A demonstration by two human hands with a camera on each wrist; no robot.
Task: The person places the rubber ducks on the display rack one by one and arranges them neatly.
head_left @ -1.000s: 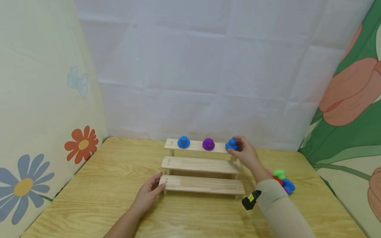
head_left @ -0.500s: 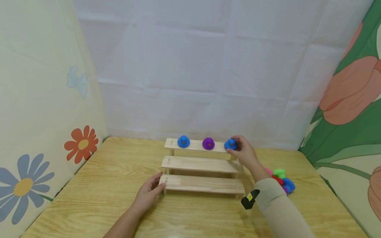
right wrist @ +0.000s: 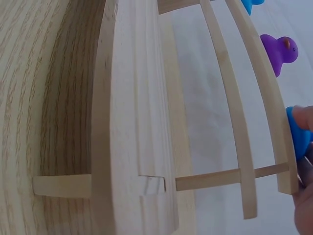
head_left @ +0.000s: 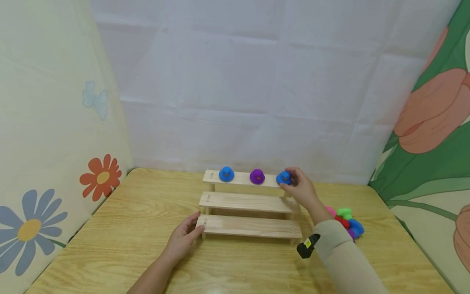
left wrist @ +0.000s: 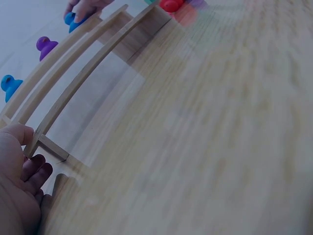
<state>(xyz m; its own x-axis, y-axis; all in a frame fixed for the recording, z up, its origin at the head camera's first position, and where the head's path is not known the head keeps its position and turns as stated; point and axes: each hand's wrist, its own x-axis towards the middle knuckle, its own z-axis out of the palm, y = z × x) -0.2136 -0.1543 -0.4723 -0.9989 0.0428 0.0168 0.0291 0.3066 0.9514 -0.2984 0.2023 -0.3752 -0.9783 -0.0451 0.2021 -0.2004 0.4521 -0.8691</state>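
A three-tier wooden shelf [head_left: 249, 226] stands on the table. My left hand [head_left: 181, 237] grips the left end of its lowest board, thumb at the front corner and fingers behind; the left wrist view shows the thumb [left wrist: 20, 132] against the board's end. At the right end of the top board, my right hand [head_left: 302, 190] pinches a blue rubber duck [head_left: 283, 178] between thumb and fingers. The duck sits right at the board's surface. Along that same board are a purple rubber duck [head_left: 257, 177] in the middle and another blue duck [head_left: 226, 174] at the left.
To the right of the shelf, partly behind the right forearm, lies a pile of several colourful ducks, among them a green one [head_left: 344, 213], a red one [head_left: 342, 222] and a blue one [head_left: 355, 227]. A white cloth [head_left: 242, 81] hangs behind the table [head_left: 147, 204].
My right hand has shifted the blue duck slightly left along the top board, and it now faces more to the front. The left hand has stayed at the lowest board.
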